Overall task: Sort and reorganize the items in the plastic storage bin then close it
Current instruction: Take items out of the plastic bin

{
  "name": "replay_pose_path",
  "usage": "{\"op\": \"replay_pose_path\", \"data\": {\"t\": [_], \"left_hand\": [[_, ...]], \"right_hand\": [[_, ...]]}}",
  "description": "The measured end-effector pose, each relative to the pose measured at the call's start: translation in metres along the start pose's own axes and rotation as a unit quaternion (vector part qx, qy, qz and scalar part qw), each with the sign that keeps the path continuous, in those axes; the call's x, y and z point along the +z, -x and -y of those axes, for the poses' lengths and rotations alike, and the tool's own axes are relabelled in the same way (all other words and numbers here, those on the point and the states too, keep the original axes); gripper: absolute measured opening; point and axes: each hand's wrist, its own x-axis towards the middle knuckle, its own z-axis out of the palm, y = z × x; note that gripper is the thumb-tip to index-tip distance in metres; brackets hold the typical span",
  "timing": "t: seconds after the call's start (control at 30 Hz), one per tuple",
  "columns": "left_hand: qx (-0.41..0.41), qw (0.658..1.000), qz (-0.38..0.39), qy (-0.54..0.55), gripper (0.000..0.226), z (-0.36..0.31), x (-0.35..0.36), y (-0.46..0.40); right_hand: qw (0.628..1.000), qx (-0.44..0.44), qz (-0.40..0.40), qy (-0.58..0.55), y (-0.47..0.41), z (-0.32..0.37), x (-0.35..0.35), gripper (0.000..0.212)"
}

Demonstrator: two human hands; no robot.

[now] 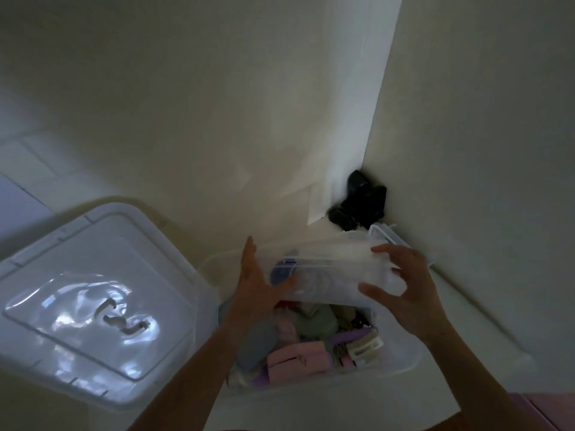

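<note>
Both hands lift a clear pouch (326, 272) over the far end of the open plastic storage bin (401, 365) — the left hand (258, 284) clasps its left end, the right hand (404, 287) curls thumb and fingers round its right end, probably to free the pile beneath. The bin's lid (93, 303) lies off to the left, leaving the opening free. The pouch's contents are blurred — only something blue shows — and the pastel items (298, 359) below blend together.
</note>
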Motion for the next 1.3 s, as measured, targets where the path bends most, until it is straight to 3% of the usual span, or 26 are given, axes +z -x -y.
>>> {"op": "replay_pose_path", "data": {"t": [0.1,0.2,0.4,0.53,0.67,0.83,1.07,1.3], "left_hand": [[0.019,0.998,-0.012,0.064,0.113,-0.035,0.002,-0.002],[0.064,0.995,-0.013,0.076,0.106,-0.07,0.011,-0.004],[0.133,0.985,0.075,0.077,0.092,-0.139,0.066,-0.002],[0.204,0.969,0.138,-0.023,0.09,-0.171,0.132,0.009],[0.263,0.925,0.2,-0.187,0.082,-0.175,0.209,0.022],[0.185,0.887,0.297,-0.303,0.08,-0.152,0.289,0.02],[0.117,0.856,0.332,-0.378,0.066,-0.121,0.351,0.003],[0.211,0.8,0.285,-0.484,0.062,-0.117,0.395,-0.014]], "right_hand": [[0.999,-0.031,-0.034,-0.015,0.005,0.004,-0.03,0.06],[0.992,-0.02,-0.069,-0.103,0.015,-0.003,-0.058,0.055],[0.979,0.019,-0.158,-0.128,0.06,-0.019,-0.128,0.053],[0.971,0.053,-0.229,-0.042,0.114,-0.05,-0.169,0.052],[0.946,0.145,-0.28,0.08,0.166,-0.092,-0.182,0.066],[0.929,0.214,-0.278,0.118,0.196,-0.165,-0.166,0.074],[0.918,0.286,-0.253,0.103,0.184,-0.242,-0.151,0.067],[0.898,0.338,-0.251,0.127,0.158,-0.278,-0.15,0.064]]}}
